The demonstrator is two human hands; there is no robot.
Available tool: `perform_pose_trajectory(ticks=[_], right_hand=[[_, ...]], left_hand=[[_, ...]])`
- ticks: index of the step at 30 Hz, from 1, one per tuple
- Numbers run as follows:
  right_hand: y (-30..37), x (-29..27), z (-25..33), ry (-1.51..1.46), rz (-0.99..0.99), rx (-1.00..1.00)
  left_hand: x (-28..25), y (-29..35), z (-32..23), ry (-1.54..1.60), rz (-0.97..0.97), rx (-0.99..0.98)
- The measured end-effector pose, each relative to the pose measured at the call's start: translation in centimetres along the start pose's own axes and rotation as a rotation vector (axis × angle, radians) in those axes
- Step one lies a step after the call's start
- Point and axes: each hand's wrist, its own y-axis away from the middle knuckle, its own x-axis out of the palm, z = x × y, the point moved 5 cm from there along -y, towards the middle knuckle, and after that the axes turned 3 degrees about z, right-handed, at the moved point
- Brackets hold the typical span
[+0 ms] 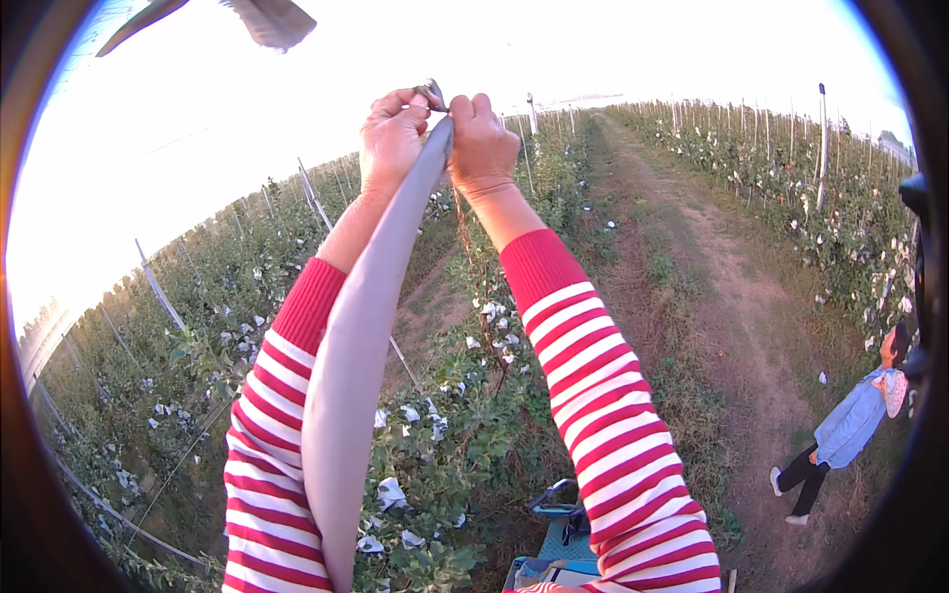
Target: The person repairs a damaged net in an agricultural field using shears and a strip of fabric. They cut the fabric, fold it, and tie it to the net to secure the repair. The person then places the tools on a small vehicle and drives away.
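Both arms, in red-and-white striped sleeves, reach up and forward to the upper middle of the head view. A long, smooth grey strip of sheet [371, 316] hangs from my hands and runs down along my left forearm. My left hand [391, 143] is closed, thumb and fingers pinching at the strip's gathered top end, where a small dark bit pokes up. Close beside it my right hand [482, 146] is curled shut at the same end. What exactly lies inside the fingers is partly hidden. Another grey piece [267, 20] hangs at the top left.
Leafy orchard rows with white bags [392, 493] stand below and on both sides, with posts [822, 148] among them. A dirt path [736, 296] runs right of centre. A person in a blue jacket [852, 425] is on it. Blue gear [563, 544] sits below me.
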Motion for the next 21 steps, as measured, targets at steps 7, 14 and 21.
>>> perform_pose_trajectory(ticks=[7,14,21], right_hand=[[-3.2,3.0,0.2,0.147,0.051,-0.086],[-5.7,4.1,-0.9,0.285,0.209,-0.146],[-3.9,4.2,0.3,0.176,0.478,0.066]], left_hand=[[-2.1,-1.8,-0.8,0.231,0.448,0.025],[-3.2,1.5,-3.5,0.136,0.369,0.04],[-4.4,2.0,-2.6,0.094,0.259,-0.073]])
